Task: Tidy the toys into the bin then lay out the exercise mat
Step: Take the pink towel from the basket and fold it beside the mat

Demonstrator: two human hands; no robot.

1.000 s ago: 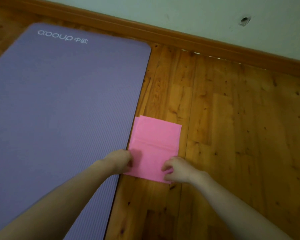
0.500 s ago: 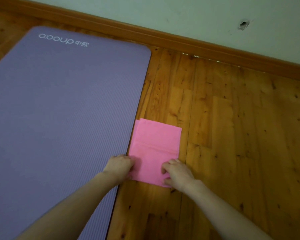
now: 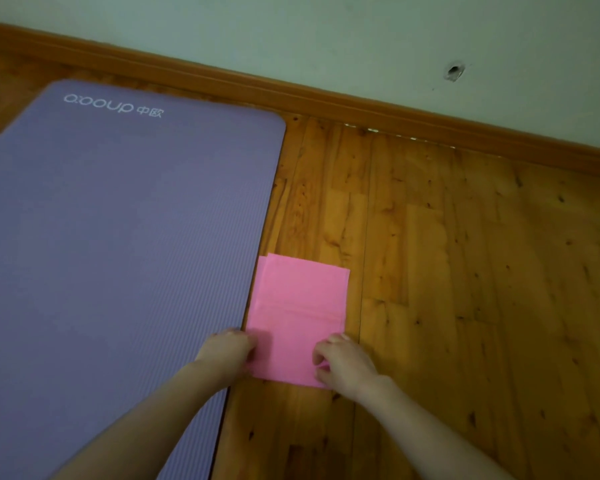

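A purple exercise mat [image 3: 118, 254] lies unrolled flat on the wooden floor at the left, its white logo at the far end. Right beside its right edge lies a folded pink cloth [image 3: 300, 306]. My left hand [image 3: 231, 349] holds the cloth's near left corner with curled fingers. My right hand [image 3: 343, 365] pinches the near right corner, fingers curled over the fabric. No toys and no bin are in view.
Bare wooden floor [image 3: 465, 289] stretches to the right of the cloth. A brown skirting board [image 3: 361, 109] and a pale green wall [image 3: 326, 39] with a small hole run across the far side.
The view has tilted a little, so mat and cloth sit lower in the frame. Both hands stay on the cloth's near corners, barely shifted.
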